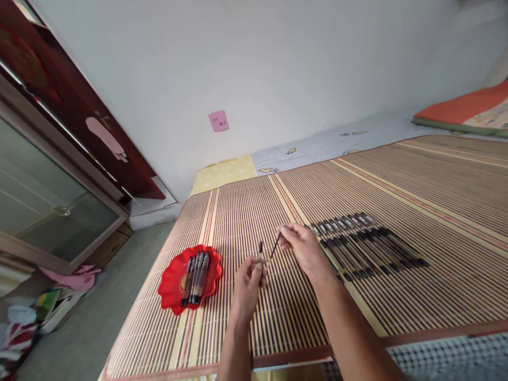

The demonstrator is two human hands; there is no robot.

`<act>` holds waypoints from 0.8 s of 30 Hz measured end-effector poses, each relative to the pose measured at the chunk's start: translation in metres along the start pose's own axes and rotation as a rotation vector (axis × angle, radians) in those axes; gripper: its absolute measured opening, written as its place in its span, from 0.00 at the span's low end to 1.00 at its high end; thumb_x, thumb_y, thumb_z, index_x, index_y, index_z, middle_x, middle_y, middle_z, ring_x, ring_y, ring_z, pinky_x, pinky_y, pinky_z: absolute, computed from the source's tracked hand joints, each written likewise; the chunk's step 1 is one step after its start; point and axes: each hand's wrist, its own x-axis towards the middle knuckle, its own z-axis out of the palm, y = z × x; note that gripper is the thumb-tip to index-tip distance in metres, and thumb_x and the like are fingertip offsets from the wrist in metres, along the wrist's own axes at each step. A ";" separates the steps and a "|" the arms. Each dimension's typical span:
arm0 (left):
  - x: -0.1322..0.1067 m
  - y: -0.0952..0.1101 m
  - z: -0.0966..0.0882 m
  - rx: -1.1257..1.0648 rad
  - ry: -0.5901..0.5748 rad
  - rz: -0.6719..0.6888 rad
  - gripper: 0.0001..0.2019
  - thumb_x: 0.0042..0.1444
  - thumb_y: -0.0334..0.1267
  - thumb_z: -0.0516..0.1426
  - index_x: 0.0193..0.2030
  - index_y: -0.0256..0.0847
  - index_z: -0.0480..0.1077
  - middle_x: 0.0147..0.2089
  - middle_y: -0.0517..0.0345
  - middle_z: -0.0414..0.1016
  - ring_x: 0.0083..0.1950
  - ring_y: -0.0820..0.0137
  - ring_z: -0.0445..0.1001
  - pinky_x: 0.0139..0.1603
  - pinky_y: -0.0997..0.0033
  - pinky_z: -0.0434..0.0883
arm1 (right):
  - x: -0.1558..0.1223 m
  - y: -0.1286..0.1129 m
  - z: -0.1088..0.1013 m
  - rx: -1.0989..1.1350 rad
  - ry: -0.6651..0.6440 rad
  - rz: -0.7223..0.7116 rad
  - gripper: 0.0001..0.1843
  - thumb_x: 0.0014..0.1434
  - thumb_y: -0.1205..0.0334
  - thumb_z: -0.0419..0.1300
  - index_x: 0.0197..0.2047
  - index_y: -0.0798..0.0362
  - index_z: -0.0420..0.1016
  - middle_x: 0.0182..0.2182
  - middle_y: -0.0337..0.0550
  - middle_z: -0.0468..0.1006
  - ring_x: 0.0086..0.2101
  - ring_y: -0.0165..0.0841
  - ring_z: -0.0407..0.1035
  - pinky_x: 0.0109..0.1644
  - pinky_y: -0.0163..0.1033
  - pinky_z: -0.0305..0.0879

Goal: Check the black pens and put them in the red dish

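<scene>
My left hand point(251, 278) is closed around a slim pen piece whose dark end point(261, 247) sticks up past the fingers. Opposite it, my right hand point(298, 242) pinches a thin dark pen part point(274, 245), slanted so that its lighter lower tip comes close to the left fingers. Whether the two parts touch, I cannot tell. To the right of my right hand lie several dark pen pieces point(367, 248) in a slanting row, with several shorter, labelled pieces point(343, 223) lined up above them. On the left, several pens point(196, 278) rest in a red scalloped plate point(169, 288).
A striped bamboo mat point(238, 211) covers the bed. Folded orange bedding point(460, 108) lies at the far right, and a pink note point(218, 121) is stuck on the wall. Beyond the bed's left edge are floor, a glass-fronted cabinet door point(47, 196) and piled items point(19, 333).
</scene>
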 end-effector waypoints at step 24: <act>-0.008 0.015 0.002 -0.086 -0.038 0.041 0.20 0.63 0.56 0.61 0.35 0.38 0.78 0.27 0.60 0.72 0.25 0.77 0.55 0.28 0.73 0.56 | -0.016 -0.043 -0.007 -0.011 -0.052 -0.157 0.16 0.58 0.48 0.68 0.37 0.53 0.80 0.34 0.45 0.84 0.32 0.32 0.77 0.33 0.34 0.75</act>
